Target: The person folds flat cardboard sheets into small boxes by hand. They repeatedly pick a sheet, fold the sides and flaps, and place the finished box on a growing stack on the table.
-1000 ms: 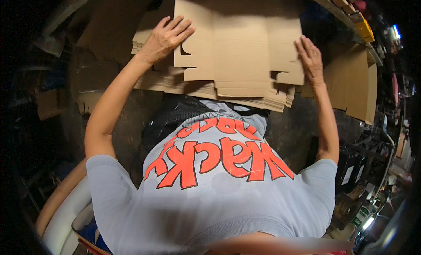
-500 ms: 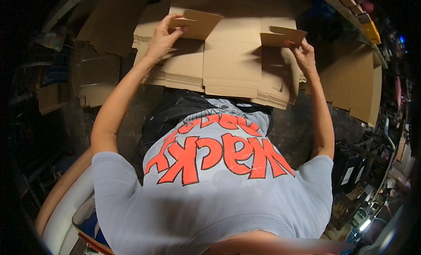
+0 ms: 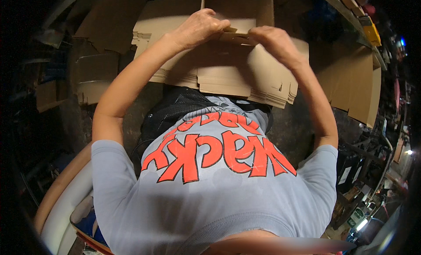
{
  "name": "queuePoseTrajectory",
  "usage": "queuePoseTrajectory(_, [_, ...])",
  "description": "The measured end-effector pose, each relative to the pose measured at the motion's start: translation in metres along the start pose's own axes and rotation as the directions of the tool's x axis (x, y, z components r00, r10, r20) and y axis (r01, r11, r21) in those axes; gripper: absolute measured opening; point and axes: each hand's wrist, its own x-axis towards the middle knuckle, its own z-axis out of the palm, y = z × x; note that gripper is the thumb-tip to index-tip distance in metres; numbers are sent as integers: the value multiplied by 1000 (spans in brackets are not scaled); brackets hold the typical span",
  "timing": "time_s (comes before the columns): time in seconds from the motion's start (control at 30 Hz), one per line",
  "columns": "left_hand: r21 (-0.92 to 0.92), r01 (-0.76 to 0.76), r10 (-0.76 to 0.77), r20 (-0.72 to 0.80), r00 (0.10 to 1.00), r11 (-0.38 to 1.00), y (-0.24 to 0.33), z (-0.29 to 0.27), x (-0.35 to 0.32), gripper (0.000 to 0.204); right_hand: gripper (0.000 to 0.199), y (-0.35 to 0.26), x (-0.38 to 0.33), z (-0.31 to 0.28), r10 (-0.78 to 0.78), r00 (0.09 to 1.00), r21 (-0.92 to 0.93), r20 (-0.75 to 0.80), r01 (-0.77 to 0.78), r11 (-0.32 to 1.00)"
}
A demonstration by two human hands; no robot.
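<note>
A partly folded cardboard box (image 3: 239, 7) stands on a stack of flat cardboard blanks (image 3: 226, 82) in front of my lap. My left hand (image 3: 199, 29) is closed around the left end flap at the box's near side. From the right, my right hand (image 3: 274, 41) grips the other end flap, its fingers bent over it. Between the hands the two flaps (image 3: 239, 38) come together near the middle. My fingertips are partly hidden by the hands themselves, and the right hand is a little blurred.
More cardboard sheets (image 3: 351, 75) lean at the right, and others (image 3: 98, 66) stand at the left. A yellow object (image 3: 370, 30) sits on a shelf edge at the far right. Behind my left arm are long rolls (image 3: 72, 193), brown and white.
Both hands have moved inward, bringing the side flaps together at the middle. The cardboard that lay opened wide now has upright walls.
</note>
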Motion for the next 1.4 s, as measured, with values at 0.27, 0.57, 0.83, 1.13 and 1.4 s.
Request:
queuePoseTrajectory(0.27, [-125, -43, 25, -140, 990, 991, 2, 5, -6, 49, 39, -23, -17, 35, 3, 925, -186, -379, -80, 979])
queuePoseTrajectory(0.57, [225, -8, 23, -67, 998, 974, 12, 11, 8, 54, 84, -72, -98, 61, 129, 971, 63, 202, -144, 987])
queuePoseTrajectory(0.83, [93, -47, 75, -327, 942, 995, 6, -1, 0, 30, 44, -69, -82, 40, -34, 999, -10, -26, 34, 999])
queuePoseTrajectory(1.13, [-288, 126, -130, 3, 991, 949, 1, -23, 14, 30, 35, -52, -13, 7, -101, 914, -126, -393, 55, 990])
queuePoseTrajectory(1.4, [14, 5, -2, -193, 981, 1000, 2, 1, -2, 20, 65, -79, -84, 51, 190, 968, -54, 165, -184, 982])
